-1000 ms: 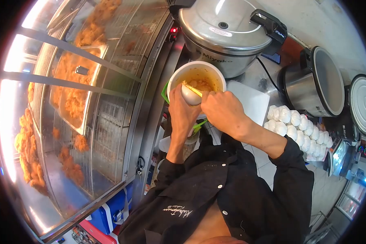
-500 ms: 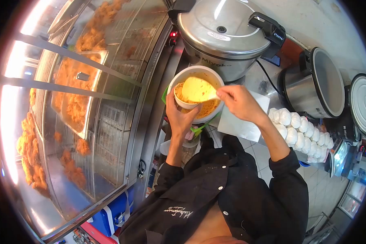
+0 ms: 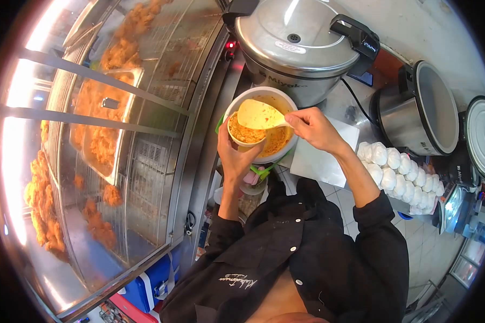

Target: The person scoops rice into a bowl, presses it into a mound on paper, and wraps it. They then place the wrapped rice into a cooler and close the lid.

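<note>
My left hand (image 3: 238, 159) is wrapped round a small white cup (image 3: 247, 144) with orange-yellow crumbly food (image 3: 241, 130) in it. The cup is over the near left part of a large white tub (image 3: 292, 141), whose inside holds more of the same food. In my right hand (image 3: 313, 128) is the handle of a pale yellow paddle spoon (image 3: 260, 115), pinched between thumb and fingers. The spoon's broad blade lies over the upper edge of the cup and hides part of it; bits of food cling to its face.
A lidded steel cooker (image 3: 302, 43) stands behind the tub. On the left is a glass-fronted case (image 3: 161, 156) with fried pieces. To the right are a flat metallic panel (image 3: 328, 156), rows of white wrapped bundles (image 3: 401, 175) and an open steel pot (image 3: 420, 107).
The spoon blade has shifted slightly up and left, and more of the food in the cup shows. Both hands keep their holds.
</note>
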Action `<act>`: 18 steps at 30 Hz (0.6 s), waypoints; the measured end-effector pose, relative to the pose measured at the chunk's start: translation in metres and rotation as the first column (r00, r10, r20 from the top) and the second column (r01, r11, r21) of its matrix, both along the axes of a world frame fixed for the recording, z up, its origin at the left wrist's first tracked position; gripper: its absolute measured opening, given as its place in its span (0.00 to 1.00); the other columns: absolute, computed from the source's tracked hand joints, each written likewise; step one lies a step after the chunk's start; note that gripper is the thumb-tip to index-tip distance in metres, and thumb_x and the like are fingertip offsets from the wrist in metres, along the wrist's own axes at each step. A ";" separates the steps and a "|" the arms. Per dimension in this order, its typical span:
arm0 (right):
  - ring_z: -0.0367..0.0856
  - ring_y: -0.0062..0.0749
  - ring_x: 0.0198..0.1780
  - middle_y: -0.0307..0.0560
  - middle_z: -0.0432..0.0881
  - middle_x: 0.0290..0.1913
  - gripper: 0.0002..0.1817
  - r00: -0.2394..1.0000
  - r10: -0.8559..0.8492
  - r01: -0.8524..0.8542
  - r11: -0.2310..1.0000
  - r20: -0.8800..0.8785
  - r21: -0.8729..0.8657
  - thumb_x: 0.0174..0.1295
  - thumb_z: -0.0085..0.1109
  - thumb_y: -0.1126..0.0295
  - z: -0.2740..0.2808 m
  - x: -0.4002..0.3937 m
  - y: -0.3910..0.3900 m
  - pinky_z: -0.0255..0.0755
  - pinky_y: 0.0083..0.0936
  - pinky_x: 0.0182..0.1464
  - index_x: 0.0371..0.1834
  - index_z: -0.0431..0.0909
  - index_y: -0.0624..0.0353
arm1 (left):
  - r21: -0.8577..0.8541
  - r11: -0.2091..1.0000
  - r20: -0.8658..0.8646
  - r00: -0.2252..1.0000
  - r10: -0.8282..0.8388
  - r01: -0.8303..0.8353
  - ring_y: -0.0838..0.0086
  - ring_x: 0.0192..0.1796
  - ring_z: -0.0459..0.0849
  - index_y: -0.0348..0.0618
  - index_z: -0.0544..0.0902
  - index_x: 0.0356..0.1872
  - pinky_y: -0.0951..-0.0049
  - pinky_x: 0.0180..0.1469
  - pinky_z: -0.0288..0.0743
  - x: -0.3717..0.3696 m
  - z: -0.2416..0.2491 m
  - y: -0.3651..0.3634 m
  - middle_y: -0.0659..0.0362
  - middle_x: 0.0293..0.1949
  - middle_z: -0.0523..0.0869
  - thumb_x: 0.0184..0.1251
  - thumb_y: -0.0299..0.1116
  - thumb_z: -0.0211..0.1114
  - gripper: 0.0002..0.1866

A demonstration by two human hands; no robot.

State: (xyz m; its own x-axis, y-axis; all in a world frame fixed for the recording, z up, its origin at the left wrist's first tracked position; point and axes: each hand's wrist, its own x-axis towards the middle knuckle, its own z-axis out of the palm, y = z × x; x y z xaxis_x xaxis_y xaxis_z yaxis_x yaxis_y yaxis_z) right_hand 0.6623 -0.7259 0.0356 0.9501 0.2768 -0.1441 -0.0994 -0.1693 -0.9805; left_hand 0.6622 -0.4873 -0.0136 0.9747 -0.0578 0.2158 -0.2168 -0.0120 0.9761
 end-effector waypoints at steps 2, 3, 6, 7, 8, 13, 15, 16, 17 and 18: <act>0.57 0.11 0.25 0.25 0.64 0.22 0.20 0.997 -0.015 0.015 1.000 0.074 0.005 0.81 0.54 0.62 0.002 0.002 0.008 0.54 0.21 0.26 0.34 0.82 0.66 | 0.036 0.999 0.008 1.000 0.011 -0.011 0.64 0.66 0.81 0.31 0.67 0.71 0.63 0.71 0.75 0.001 0.003 -0.001 0.51 0.64 0.77 0.47 0.22 0.83 0.47; 0.57 0.11 0.25 0.25 0.64 0.22 0.20 0.997 -0.016 0.016 1.000 0.074 0.007 0.81 0.54 0.62 0.000 0.003 0.007 0.54 0.21 0.26 0.34 0.82 0.66 | 0.016 1.000 0.004 1.000 0.025 -0.025 0.65 0.66 0.81 0.31 0.67 0.71 0.63 0.71 0.75 0.001 0.009 -0.002 0.51 0.64 0.76 0.47 0.22 0.83 0.47; 0.58 0.11 0.26 0.25 0.64 0.22 0.19 0.999 -0.027 0.030 0.998 0.047 -0.049 0.81 0.53 0.62 -0.013 0.010 -0.001 0.54 0.20 0.27 0.36 0.83 0.66 | -0.012 0.998 0.020 0.998 0.059 -0.059 0.65 0.67 0.80 0.31 0.67 0.70 0.63 0.71 0.75 0.003 0.009 0.002 0.51 0.64 0.76 0.47 0.23 0.84 0.47; 0.58 0.11 0.26 0.25 0.65 0.22 0.19 0.996 -0.078 0.079 0.996 0.040 -0.030 0.81 0.54 0.62 -0.015 0.011 -0.003 0.54 0.20 0.27 0.36 0.83 0.66 | -0.021 0.996 0.037 0.996 0.082 -0.081 0.65 0.67 0.80 0.31 0.67 0.70 0.63 0.71 0.75 0.005 0.007 0.004 0.51 0.64 0.76 0.47 0.24 0.84 0.47; 0.58 0.11 0.26 0.25 0.65 0.22 0.19 0.991 -0.129 0.129 0.992 0.031 -0.012 0.81 0.54 0.62 -0.017 0.012 -0.004 0.54 0.20 0.27 0.35 0.83 0.65 | -0.021 0.996 0.039 0.996 0.084 -0.083 0.65 0.67 0.80 0.31 0.67 0.70 0.63 0.71 0.75 0.006 0.006 0.006 0.51 0.64 0.76 0.47 0.24 0.84 0.47; 0.60 0.14 0.27 0.30 0.65 0.20 0.21 0.992 -0.101 0.104 0.994 0.070 -0.036 0.79 0.56 0.62 0.001 -0.001 0.005 0.58 0.25 0.28 0.31 0.81 0.69 | -0.048 0.990 0.031 0.990 0.137 -0.135 0.65 0.66 0.80 0.32 0.68 0.70 0.64 0.70 0.75 0.007 0.004 0.006 0.51 0.64 0.77 0.47 0.25 0.86 0.47; 0.60 0.14 0.27 0.31 0.65 0.20 0.21 0.987 -0.095 0.109 0.989 0.132 -0.101 0.79 0.56 0.62 0.003 -0.001 0.006 0.58 0.26 0.28 0.32 0.80 0.70 | -0.025 0.988 0.057 0.987 0.151 -0.150 0.65 0.66 0.80 0.32 0.68 0.70 0.64 0.71 0.74 0.007 0.001 0.007 0.51 0.64 0.77 0.47 0.26 0.86 0.48; 0.60 0.15 0.27 0.32 0.65 0.20 0.20 0.992 -0.067 0.079 0.991 0.110 -0.107 0.79 0.56 0.63 0.006 0.001 0.003 0.58 0.26 0.28 0.35 0.81 0.71 | -0.004 0.986 0.083 0.983 0.166 -0.167 0.65 0.66 0.80 0.33 0.68 0.70 0.63 0.71 0.74 0.008 0.000 0.007 0.51 0.64 0.77 0.46 0.26 0.87 0.48; 0.61 0.15 0.27 0.34 0.65 0.20 0.19 0.995 -0.039 0.049 0.993 0.087 -0.111 0.78 0.56 0.64 0.009 0.002 0.001 0.59 0.26 0.28 0.37 0.81 0.72 | -0.004 0.986 0.083 0.983 0.166 -0.166 0.65 0.66 0.80 0.33 0.68 0.70 0.63 0.71 0.74 0.008 -0.001 0.007 0.51 0.64 0.77 0.46 0.26 0.87 0.48; 0.61 0.15 0.27 0.34 0.65 0.20 0.19 0.995 -0.040 0.050 0.993 0.089 -0.111 0.78 0.56 0.64 0.011 0.003 0.002 0.59 0.26 0.28 0.37 0.81 0.72 | 0.010 0.984 0.109 0.979 0.175 -0.177 0.64 0.66 0.80 0.33 0.68 0.70 0.63 0.71 0.74 0.009 -0.002 0.007 0.51 0.63 0.77 0.45 0.27 0.87 0.49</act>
